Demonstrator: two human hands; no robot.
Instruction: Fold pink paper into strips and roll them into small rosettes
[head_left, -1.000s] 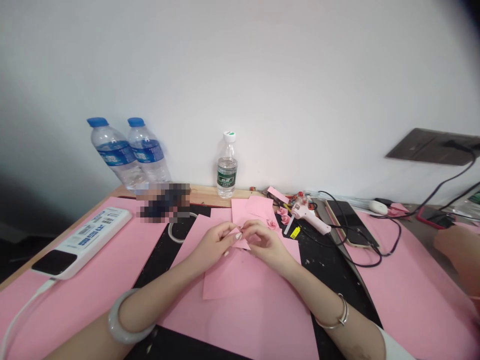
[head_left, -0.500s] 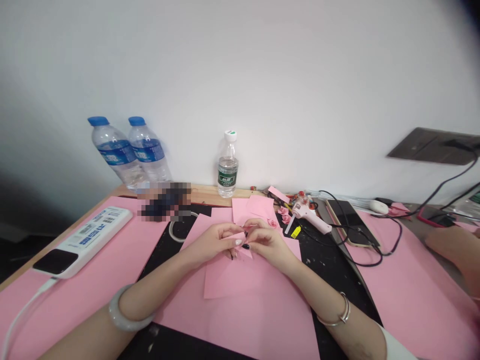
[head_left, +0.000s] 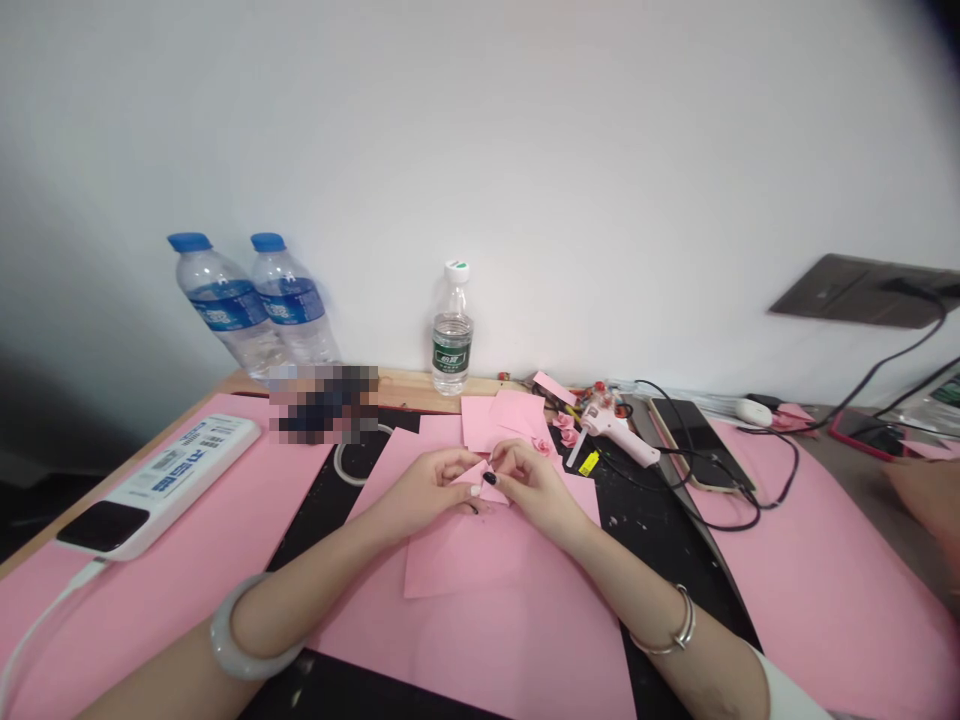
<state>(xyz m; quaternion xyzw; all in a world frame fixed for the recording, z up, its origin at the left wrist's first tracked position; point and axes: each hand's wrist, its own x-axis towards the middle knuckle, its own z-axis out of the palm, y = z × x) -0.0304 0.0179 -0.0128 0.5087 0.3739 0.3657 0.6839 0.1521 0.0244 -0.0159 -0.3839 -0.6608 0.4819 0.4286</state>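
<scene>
One small paper piece (head_left: 472,475) | pink, sharp-cornered, partly hidden — left fingers (head_left: 457,491), right fingers (head_left: 504,486) | both pinched on it

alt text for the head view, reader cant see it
A person's left hand and right hand hold a small pink paper piece over pink paper sheets on a black mat. To the right lie pink paper roses and a pale pink glue gun; a clear plastic bottle stands by the pale wall.

Folded piece (head_left: 493,493): matt paper | glue gun (head_left: 621,436): smooth plastic | bracelet (head_left: 685,624): shiny metal | bangle (head_left: 223,638): glossy, perhaps stone
</scene>
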